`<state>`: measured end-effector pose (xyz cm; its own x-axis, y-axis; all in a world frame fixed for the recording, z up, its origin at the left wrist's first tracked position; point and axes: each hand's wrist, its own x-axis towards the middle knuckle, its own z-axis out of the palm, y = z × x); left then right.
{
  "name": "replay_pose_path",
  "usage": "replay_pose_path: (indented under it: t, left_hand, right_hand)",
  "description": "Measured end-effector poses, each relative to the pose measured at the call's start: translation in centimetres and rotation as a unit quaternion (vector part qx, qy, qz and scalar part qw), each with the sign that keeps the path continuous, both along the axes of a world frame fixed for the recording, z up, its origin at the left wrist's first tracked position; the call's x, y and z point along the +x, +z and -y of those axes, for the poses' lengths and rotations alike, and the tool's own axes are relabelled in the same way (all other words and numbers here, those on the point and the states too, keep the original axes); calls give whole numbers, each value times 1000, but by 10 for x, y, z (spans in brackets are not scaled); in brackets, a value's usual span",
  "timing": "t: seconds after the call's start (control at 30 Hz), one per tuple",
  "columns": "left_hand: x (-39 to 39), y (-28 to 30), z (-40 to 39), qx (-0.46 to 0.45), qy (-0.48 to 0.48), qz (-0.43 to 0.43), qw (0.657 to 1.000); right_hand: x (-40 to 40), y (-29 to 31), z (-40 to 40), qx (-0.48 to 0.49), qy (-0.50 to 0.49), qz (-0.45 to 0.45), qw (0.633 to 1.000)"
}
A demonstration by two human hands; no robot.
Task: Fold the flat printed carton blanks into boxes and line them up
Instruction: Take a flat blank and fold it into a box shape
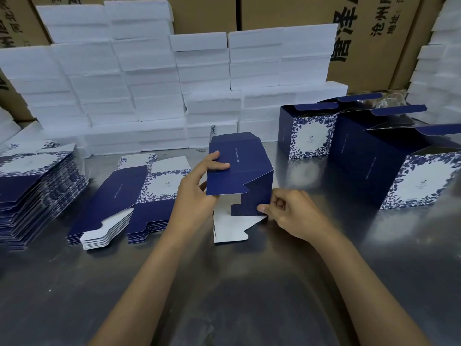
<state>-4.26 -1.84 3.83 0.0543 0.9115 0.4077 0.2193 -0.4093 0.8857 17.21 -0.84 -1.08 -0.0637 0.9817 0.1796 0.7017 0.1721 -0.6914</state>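
Room: a packing bench of dull steel [224,283]; white foam boxes [149,78] are stacked along the far edge, with brown shipping cartons [287,11] behind them.
Far left: a tall stack of flat blanks [32,193], printed blue and white.
Left of centre: a lower pile of blanks [129,198], fanned out, just beside the left forearm.
Left hand [199,186]: fingers curled on the left edge of the half-formed carton [239,171], thumb lying across its navy upper panel.
Carton: directly ahead between both hands, partly opened and tilted, its long axis running near to far; one white bottom flap [232,228] lies on the bench toward the person.
Right hand [291,211]: pinching the carton's lower right corner where a navy flap meets the white one.
Turning point: the loose flaps face the person at the near end, and the right hand is nearer them, so I'd guess it tucks while the left steadies.
Right: three finished boxes [309,131] stand in a line, lids open, well apart from the hands.
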Motion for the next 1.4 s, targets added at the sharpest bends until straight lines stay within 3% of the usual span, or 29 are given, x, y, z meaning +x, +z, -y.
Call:
replay_pose_path:
  t: [0.9,1.03,1.3,1.4]
  left_hand:
    - [2,0,0,-12,-6,-12,1000]
    - [2,-2,-2,-13,-6,-12,1000]
    - [4,-5,-1,-11,6,7,1000]
    - [7,-5,0,-12,-1,5,1000]
  right_hand:
    - [-6,22,7,110,-8,-59,992]
    - [-7,31,10,134,-33,-116,984]
    - [-12,41,17,154,-34,-129,979]
    - [-15,47,21,189,-68,-192,961]
